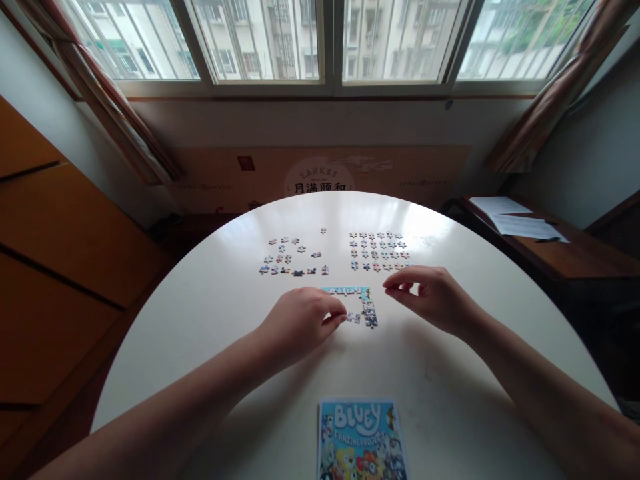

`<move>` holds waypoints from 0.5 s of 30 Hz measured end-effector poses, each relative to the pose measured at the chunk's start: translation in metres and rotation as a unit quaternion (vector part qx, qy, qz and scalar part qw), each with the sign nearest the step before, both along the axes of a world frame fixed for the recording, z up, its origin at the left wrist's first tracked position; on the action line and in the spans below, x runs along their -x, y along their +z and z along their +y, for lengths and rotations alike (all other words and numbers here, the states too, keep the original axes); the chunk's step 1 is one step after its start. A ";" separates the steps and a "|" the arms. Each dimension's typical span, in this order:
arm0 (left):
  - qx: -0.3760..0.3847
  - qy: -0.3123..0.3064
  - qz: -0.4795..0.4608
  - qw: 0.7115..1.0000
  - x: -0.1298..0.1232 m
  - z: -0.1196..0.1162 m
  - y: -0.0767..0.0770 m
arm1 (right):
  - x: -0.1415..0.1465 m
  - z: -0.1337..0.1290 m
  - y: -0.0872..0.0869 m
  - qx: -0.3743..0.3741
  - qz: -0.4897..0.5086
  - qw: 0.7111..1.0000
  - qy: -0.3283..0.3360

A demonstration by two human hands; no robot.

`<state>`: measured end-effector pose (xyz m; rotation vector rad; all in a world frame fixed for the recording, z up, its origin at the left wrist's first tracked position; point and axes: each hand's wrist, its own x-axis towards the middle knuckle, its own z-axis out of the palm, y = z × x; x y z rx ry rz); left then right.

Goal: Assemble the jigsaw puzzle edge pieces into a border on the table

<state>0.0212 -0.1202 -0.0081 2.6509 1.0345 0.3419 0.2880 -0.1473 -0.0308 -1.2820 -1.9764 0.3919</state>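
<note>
My left hand (305,320) is closed in a pinch over the white table, thumb and index tips at the edge of a small jigsaw puzzle piece (354,318). Beside that piece is a partly joined jigsaw puzzle (370,311), its light blue top strip and right side forming a corner. The left hand covers the strip's left end. To the right of the puzzle, my right hand (430,293) hovers with thumb and index drawn together; whatever is between the tips is too small to make out.
Loose puzzle pieces (298,273) lie scattered at the back left, and more pieces (377,254) stand in rows at the back right. A blue Bluey picture sheet (363,440) lies at the near edge of the round table (200,320). Papers (520,223) rest on a side desk.
</note>
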 end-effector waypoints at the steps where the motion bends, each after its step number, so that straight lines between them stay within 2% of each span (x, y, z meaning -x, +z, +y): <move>1: -0.004 -0.003 0.001 1.000 0.000 0.000 -0.001 | 0.000 0.000 0.000 0.001 -0.001 1.000 0.002; 9: -0.033 -0.018 0.002 0.999 -0.003 -0.002 -0.004 | 0.001 0.002 -0.002 0.023 -0.008 1.000 0.006; 15: -0.088 0.044 0.011 0.995 0.005 0.010 -0.001 | 0.002 0.003 -0.007 0.033 0.005 0.999 0.004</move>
